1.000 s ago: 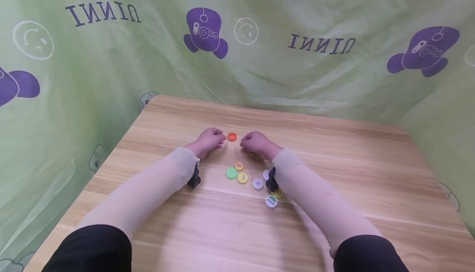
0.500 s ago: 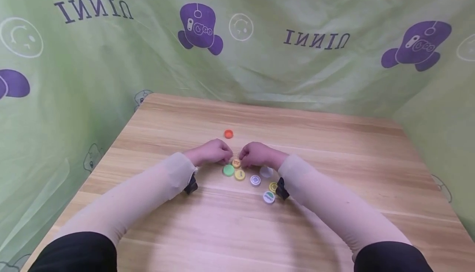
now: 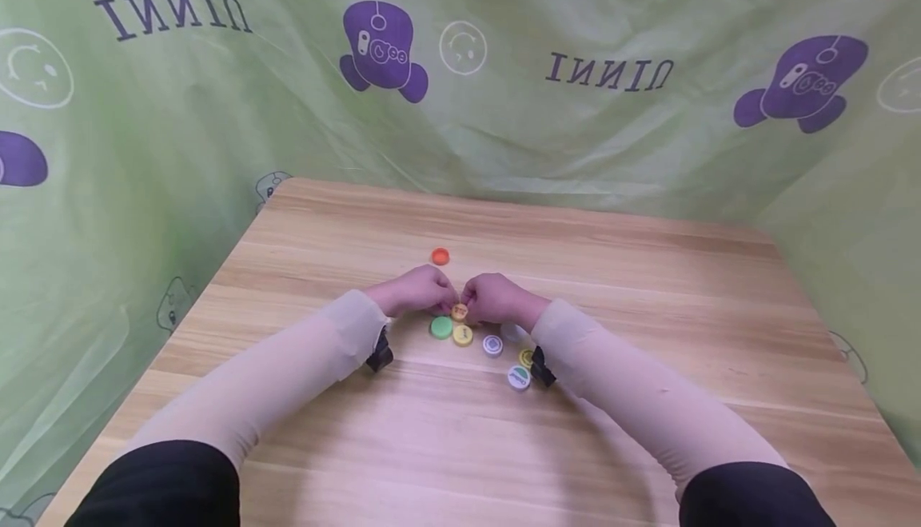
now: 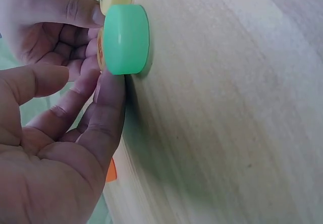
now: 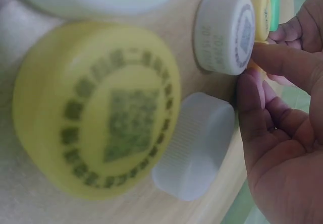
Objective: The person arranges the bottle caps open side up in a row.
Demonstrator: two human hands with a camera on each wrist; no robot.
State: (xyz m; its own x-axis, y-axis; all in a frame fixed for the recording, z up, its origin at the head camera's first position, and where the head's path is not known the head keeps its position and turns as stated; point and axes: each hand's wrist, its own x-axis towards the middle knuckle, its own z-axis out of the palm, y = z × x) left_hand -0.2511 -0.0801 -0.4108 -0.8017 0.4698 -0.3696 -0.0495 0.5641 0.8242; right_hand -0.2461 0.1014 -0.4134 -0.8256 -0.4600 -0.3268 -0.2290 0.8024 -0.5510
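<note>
A small orange bottle cap [image 3: 459, 313] with red print lies flat between my fingertips. My right hand [image 3: 496, 299] pinches its edge with thumb and fingers from the right. From the other side my left hand [image 3: 426, 290] touches it with nearly straight fingers [image 4: 103, 108], its thumb [image 4: 48, 78] standing apart. A green cap [image 4: 127, 40] hides part of the orange one in the left wrist view. A yellow cap [image 3: 463, 335] lies close in front of it. In the right wrist view, a white cap [image 5: 224, 32] partly blocks the right fingertips.
Beyond the hands lies an upturned red-orange cap [image 3: 440, 256]. Near the right wrist are a white printed cap [image 3: 492, 345], a translucent cap [image 5: 194, 146], another yellow cap [image 5: 96, 108] and a white-and-green cap [image 3: 519, 377]. A green curtain [image 3: 504, 143] hangs behind the wooden table [image 3: 612, 263].
Both hands have come back toward the body, from beside the red-orange cap to the orange cap. Their fingertips have closed in on it, and it has shifted slightly right.
</note>
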